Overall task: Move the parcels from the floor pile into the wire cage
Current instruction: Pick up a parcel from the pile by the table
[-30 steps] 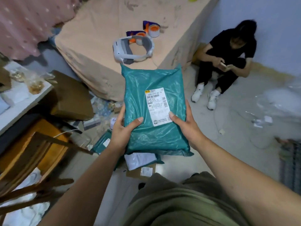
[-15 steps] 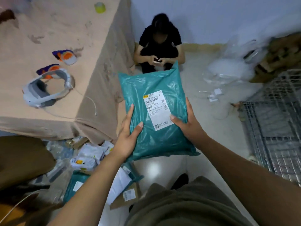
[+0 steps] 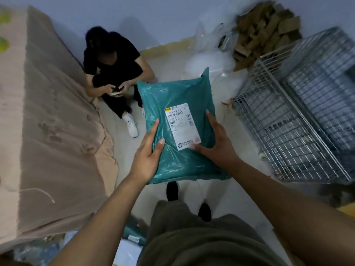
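Two bare arms come in from the bottom edge and converge, the left arm (image 3: 99, 217) angling up from the lower left, the right arm (image 3: 278, 192) from the lower right. The left hand (image 3: 147, 160) clasps the left edge of the teal plastic parcel (image 3: 178, 96), thumb (image 3: 159, 146) laid on its top face, index finger straight along the side. The right hand (image 3: 218, 148) grips the right edge, thumb pressed inward on top, fingers (image 3: 211, 121) running up the side.
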### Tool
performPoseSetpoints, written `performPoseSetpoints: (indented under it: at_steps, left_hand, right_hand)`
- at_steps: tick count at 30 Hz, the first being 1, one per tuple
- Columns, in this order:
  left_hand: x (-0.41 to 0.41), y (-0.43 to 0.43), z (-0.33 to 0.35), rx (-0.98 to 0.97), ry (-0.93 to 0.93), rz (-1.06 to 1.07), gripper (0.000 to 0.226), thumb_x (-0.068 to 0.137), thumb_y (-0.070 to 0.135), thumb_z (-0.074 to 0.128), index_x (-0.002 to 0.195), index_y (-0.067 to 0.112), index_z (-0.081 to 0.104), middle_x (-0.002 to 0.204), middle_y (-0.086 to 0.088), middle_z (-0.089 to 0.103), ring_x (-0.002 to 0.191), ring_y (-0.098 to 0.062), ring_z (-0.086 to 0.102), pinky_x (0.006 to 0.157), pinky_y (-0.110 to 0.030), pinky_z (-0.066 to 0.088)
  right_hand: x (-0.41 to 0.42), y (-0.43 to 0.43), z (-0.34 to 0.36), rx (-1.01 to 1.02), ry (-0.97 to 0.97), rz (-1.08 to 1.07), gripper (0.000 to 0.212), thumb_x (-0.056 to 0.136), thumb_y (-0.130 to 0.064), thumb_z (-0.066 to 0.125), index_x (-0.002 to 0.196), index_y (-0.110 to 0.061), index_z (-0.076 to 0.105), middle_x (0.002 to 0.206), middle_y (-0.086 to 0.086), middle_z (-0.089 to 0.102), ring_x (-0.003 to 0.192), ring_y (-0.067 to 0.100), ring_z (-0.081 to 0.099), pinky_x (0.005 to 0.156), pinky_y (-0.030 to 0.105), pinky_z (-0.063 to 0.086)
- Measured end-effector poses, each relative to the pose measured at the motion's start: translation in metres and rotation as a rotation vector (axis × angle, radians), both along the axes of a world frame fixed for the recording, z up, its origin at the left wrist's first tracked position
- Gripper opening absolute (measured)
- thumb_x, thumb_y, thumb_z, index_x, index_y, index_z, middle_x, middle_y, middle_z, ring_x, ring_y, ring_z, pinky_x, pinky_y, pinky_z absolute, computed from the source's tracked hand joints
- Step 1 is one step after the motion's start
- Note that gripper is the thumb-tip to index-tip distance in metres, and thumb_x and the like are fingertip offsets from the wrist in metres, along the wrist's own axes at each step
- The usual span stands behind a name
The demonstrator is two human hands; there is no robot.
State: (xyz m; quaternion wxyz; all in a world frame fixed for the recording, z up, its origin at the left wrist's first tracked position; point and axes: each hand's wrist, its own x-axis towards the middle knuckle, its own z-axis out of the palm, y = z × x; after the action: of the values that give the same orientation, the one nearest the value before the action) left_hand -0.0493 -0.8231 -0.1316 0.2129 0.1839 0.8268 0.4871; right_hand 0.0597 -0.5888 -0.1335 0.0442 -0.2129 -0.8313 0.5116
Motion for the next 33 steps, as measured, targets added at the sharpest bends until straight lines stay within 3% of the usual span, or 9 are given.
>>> performPoseSetpoints:
  at_steps: [5, 7, 9, 13, 17, 22, 24, 29, 33]
  left_hand:
    - [-0.049, 0.050, -0.014, -0.110, 0.104, -0.183, 0.053, 0.104, 0.058, 0.043, 0.150, 0.068, 0.019, 0.158, 0.034, 0.029, 0.145, 0.005, 0.032, 0.121, -0.029, 0.029]
    - [-0.071, 0.072, -0.018, -0.144, 0.159, -0.267, 0.055, 0.105, 0.052, 0.045, 0.150, 0.068, 0.018, 0.155, 0.036, 0.028, 0.139, 0.013, 0.029, 0.114, -0.015, 0.025]
    - [-0.090, 0.096, -0.020, -0.165, 0.157, -0.347, 0.057, 0.105, 0.049, 0.046, 0.151, 0.067, 0.018, 0.155, 0.033, 0.031, 0.134, 0.014, 0.031, 0.108, -0.011, 0.026]
    - [-0.111, 0.135, -0.021, -0.139, 0.114, -0.479, 0.058, 0.105, 0.047, 0.048, 0.151, 0.067, 0.018, 0.160, 0.027, 0.034, 0.143, 0.002, 0.037, 0.114, -0.021, 0.030]
    - [-0.116, 0.172, -0.028, -0.133, 0.046, -0.565, 0.060, 0.104, 0.048, 0.052, 0.149, 0.069, 0.019, 0.157, 0.029, 0.036, 0.139, 0.004, 0.040, 0.113, -0.022, 0.032]
    - [-0.110, 0.215, -0.052, -0.152, -0.031, -0.597, 0.062, 0.102, 0.046, 0.055, 0.148, 0.070, 0.020, 0.154, 0.031, 0.037, 0.137, 0.006, 0.041, 0.115, -0.026, 0.036]
    - [-0.108, 0.233, -0.060, -0.173, -0.041, -0.594, 0.062, 0.102, 0.048, 0.054, 0.148, 0.070, 0.019, 0.154, 0.028, 0.039, 0.137, -0.001, 0.046, 0.114, -0.032, 0.041]
    - [-0.107, 0.285, -0.078, -0.403, 0.098, -0.629, 0.081, 0.101, 0.044, 0.056, 0.149, 0.071, -0.004, 0.159, 0.003, 0.044, 0.130, -0.030, 0.058, 0.101, -0.045, 0.052]
    - [-0.110, 0.322, -0.090, -0.525, 0.030, -0.663, 0.092, 0.099, 0.040, 0.062, 0.152, 0.064, -0.008, 0.157, -0.002, 0.047, 0.128, -0.032, 0.060, 0.105, -0.045, 0.050]
  right_hand:
    - [-0.008, 0.028, -0.014, -0.010, -0.032, -0.179, 0.119, 0.063, -0.068, 0.088, 0.153, -0.065, 0.009, 0.157, -0.009, 0.034, 0.134, 0.003, 0.036, 0.113, 0.030, 0.030]
    - [-0.011, 0.035, -0.019, -0.014, -0.027, -0.265, 0.120, 0.064, -0.066, 0.089, 0.154, -0.064, 0.009, 0.156, -0.009, 0.034, 0.134, 0.001, 0.036, 0.113, 0.027, 0.030]
    - [-0.012, 0.041, -0.022, -0.042, -0.029, -0.348, 0.121, 0.064, -0.063, 0.090, 0.154, -0.064, 0.010, 0.155, -0.012, 0.035, 0.134, -0.002, 0.037, 0.113, 0.023, 0.030]
    - [-0.009, 0.053, -0.025, -0.074, -0.021, -0.485, 0.121, 0.065, -0.060, 0.091, 0.157, -0.058, 0.011, 0.156, -0.012, 0.037, 0.143, 0.003, 0.037, 0.121, 0.035, 0.034]
    - [-0.001, 0.070, -0.027, -0.097, -0.014, -0.567, 0.122, 0.066, -0.058, 0.091, 0.159, -0.052, 0.013, 0.157, -0.012, 0.038, 0.145, 0.007, 0.037, 0.121, 0.043, 0.036]
    - [0.004, 0.106, -0.041, -0.115, -0.076, -0.611, 0.122, 0.067, -0.055, 0.092, 0.158, -0.053, 0.011, 0.158, -0.012, 0.037, 0.144, 0.010, 0.038, 0.121, 0.043, 0.036]
    - [0.004, 0.124, -0.051, -0.110, -0.112, -0.611, 0.123, 0.066, -0.059, 0.090, 0.158, -0.054, 0.009, 0.160, -0.012, 0.035, 0.143, 0.010, 0.037, 0.120, 0.041, 0.035]
    - [-0.004, 0.180, -0.079, -0.109, -0.247, -0.521, 0.129, 0.063, -0.066, 0.087, 0.155, -0.059, -0.003, 0.165, -0.004, 0.027, 0.148, 0.026, 0.034, 0.119, 0.051, 0.033]
    - [-0.006, 0.224, -0.100, -0.107, -0.338, -0.431, 0.132, 0.061, -0.066, 0.088, 0.153, -0.062, -0.007, 0.164, 0.002, 0.029, 0.147, 0.033, 0.036, 0.117, 0.056, 0.035]
